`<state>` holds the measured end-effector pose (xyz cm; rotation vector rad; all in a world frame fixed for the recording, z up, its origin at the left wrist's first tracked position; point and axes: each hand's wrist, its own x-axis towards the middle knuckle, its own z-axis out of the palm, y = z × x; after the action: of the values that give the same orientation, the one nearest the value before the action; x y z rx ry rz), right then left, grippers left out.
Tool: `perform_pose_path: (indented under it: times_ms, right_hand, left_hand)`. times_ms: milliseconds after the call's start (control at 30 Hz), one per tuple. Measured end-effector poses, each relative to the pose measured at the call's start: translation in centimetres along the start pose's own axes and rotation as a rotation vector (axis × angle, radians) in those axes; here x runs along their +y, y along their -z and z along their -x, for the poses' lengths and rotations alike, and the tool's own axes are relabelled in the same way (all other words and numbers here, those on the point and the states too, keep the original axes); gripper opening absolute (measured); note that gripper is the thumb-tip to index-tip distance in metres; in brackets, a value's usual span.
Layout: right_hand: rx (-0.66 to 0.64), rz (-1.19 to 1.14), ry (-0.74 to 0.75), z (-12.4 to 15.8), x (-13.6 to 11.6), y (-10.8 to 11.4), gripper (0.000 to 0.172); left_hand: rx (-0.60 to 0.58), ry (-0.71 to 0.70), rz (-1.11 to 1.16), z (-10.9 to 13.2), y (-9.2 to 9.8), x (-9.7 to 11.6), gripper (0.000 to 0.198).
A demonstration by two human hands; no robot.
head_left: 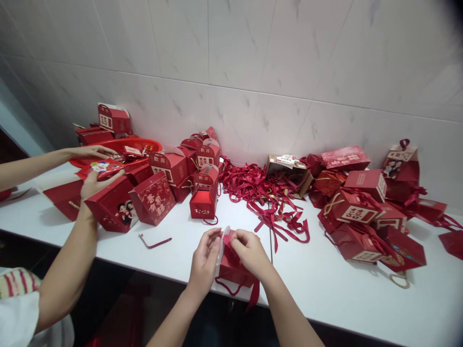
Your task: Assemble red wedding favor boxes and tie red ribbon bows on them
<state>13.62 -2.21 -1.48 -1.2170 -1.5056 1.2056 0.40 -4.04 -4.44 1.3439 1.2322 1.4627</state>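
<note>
At the front edge of the white table (325,294) both my hands grip a small red gift box (231,267). My left hand (203,260) pinches its left side near a white flap. My right hand (249,250) pinches the top of the box. A red ribbon hangs from the box over the table edge. A loose red ribbon piece (155,241) lies to the left of my hands.
Another person at the left holds a red packet (104,168) with both hands over a red basket (123,147). Finished red boxes (173,178) stand at centre left. A heap of ribbons (267,193) and several flattened red boxes (365,212) lie at the right.
</note>
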Motion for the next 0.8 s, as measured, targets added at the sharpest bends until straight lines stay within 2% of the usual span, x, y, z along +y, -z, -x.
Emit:
perform_pose_path:
  times_ms: [100, 200, 300, 433, 533, 600, 667, 700, 800]
  right_hand:
    - [0.004, 0.006, 0.004, 0.0, -0.2, -0.2, 0.022]
    - [0.030, -0.002, 0.005, -0.1, 0.0, -0.3, 0.021]
    - [0.142, -0.101, 0.015, 0.0, 0.5, -0.2, 0.016]
    - [0.328, -0.461, 0.056, 0.2, 1.0, 0.7, 0.026]
    - [0.421, -0.586, 0.116, 0.5, 1.5, 2.1, 0.024]
    - [0.546, -0.626, 0.177, 1.0, 2.3, 3.2, 0.024]
    - [0.656, -0.599, 0.181, 1.8, 3.3, 4.4, 0.025]
    - [0.672, -0.546, 0.149, 2.2, 3.8, 4.9, 0.025]
    - [0.536, -0.282, 0.015, 3.9, 5.2, 5.5, 0.027]
  left_hand:
    - [-0.041, 0.012, -0.036, -0.9, 0.3, 0.2, 0.027]
    - [-0.100, -0.031, -0.162, -1.7, 0.7, -0.1, 0.027]
    - [-0.087, -0.026, -0.301, -2.2, 1.6, -1.4, 0.029]
    - [0.078, -0.006, -0.476, -2.6, 4.8, -3.4, 0.021]
    - [0.205, 0.013, -0.605, -2.7, 7.6, -4.2, 0.014]
    - [0.258, 0.018, -0.607, -2.8, 8.5, -4.3, 0.014]
    - [0.259, 0.007, -0.526, -2.9, 8.4, -4.0, 0.019]
    - [0.234, 0.001, -0.470, -3.0, 7.9, -3.8, 0.022]
    - [0.077, -0.002, -0.325, -3.1, 5.5, -2.8, 0.028]
